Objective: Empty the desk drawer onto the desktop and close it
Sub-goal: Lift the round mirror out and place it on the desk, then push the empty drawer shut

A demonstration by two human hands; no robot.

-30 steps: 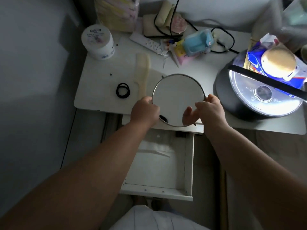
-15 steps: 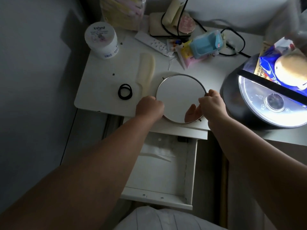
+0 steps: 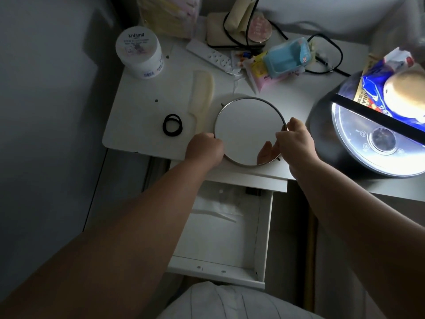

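Note:
A round metal-rimmed mirror [image 3: 246, 127] lies flat on the white desktop [image 3: 142, 116] near its front edge. My left hand [image 3: 203, 149] grips the mirror's left rim and my right hand [image 3: 295, 140] grips its right rim. Below them the white drawer [image 3: 259, 238] stands pulled out; a pale plastic bag [image 3: 216, 207] and a small dark item [image 3: 253, 192] lie at its back. A cream comb [image 3: 201, 97] and black hair ties [image 3: 172, 125] rest on the desk left of the mirror.
A white jar [image 3: 139, 52], a remote [image 3: 210, 56], a blue packet [image 3: 286, 57], cables and a cream lamp base [image 3: 239, 26] crowd the back of the desk. A lit round black appliance [image 3: 377, 143] holding a blue bag [image 3: 377, 88] stands at the right. A grey wall runs along the left.
Both hands have carried the mirror forward from the drawer's edge and set it further onto the desktop. The view has shifted slightly closer.

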